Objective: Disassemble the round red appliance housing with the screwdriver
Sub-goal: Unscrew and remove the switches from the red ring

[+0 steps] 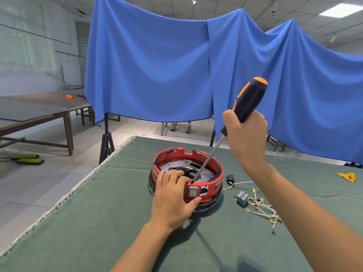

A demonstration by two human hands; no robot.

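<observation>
The round red appliance housing (215, 169) sits on the green cloth, open side up, with a metal plate inside and a white rocker switch on its near wall. My left hand (172, 199) grips the housing's near rim, fingers over the edge and thumb against the outer wall below the switch. My right hand (246, 132) holds the black and orange screwdriver (249, 101) by its handle, tilted. Its long steel shaft slants down and left into the housing, with the tip at the inner near rim beside my left fingers.
A grey plug block (242, 197) with a bundle of white wires and brass terminals lies right of the housing. A small black part (230, 178) sits by the rim. A yellow scrap (347, 176) lies far right. The table's left edge (78, 185) drops to floor.
</observation>
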